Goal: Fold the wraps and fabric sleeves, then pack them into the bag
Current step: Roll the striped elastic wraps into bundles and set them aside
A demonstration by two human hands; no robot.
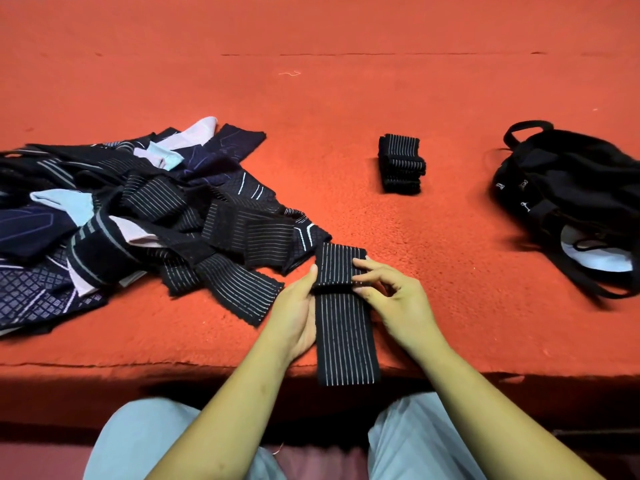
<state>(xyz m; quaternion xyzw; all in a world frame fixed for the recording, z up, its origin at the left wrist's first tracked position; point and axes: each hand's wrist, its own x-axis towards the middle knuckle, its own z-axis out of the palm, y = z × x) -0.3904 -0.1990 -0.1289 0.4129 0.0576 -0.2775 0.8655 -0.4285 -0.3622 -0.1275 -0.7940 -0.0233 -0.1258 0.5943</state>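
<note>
- Head view: caught mid-fold on one striped wrap (344, 334), laid lengthwise near the front edge of the red table (346, 98); doubled back on itself at the far end, hung just past the table edge at the near end.
- Gripped by the left hand (294, 317) along the left side at the fold, with the thumb on top and the fingers tucked out of sight underneath.
- Pinched on the right side of the fold by the right hand (391, 292), between thumb and fingertips.
- Already finished, by the look of it: only a small stack of folded wraps (401, 164), set beyond the hands, between the pile and the bag and well apart from both.
- Still to fold: a large tangled pile (138, 209) of striped wraps and patterned sleeves on the left, just beside the wrap in hand.
- Packing apparently not started: bag (568, 188) slumped at the right, well away from the stack; could not tell whether anything lay inside.
- Judged early in the task overall, with most of the folding and all of the packing left.
</note>
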